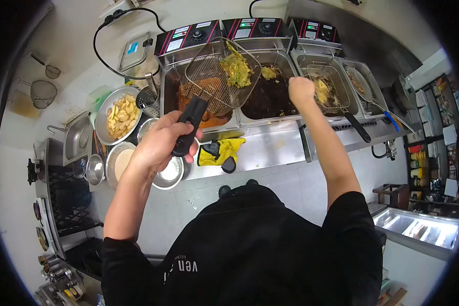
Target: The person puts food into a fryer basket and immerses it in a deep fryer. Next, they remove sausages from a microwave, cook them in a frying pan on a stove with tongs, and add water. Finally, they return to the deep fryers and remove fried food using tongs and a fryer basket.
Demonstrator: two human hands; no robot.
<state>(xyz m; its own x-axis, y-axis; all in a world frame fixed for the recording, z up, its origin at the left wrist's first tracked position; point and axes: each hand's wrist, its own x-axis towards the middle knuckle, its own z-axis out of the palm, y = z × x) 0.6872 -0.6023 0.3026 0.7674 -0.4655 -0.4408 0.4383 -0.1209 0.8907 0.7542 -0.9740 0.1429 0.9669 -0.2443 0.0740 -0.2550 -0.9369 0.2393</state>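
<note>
My left hand (166,135) is closed around the black handle of a wire fry basket (201,76). The basket is held raised and tilted over the left fryer's orange-brown oil (209,120). Inside it lies a green-yellow fried piece (237,69). Over the middle fryer's dark oil (265,99), my right hand (302,91) is closed in a fist. What it grips is mostly hidden; a thin shape seems to run from it toward a small yellow-green fried piece (269,73) at the back of that fryer.
A second basket (325,92) with fried food sits in the right fryer, its black handle (358,127) jutting forward. A strainer (362,84) lies farther right. Yellow-black gloves (222,153) rest on the front ledge. Bowls, one holding pale cut pieces (121,116), stand left.
</note>
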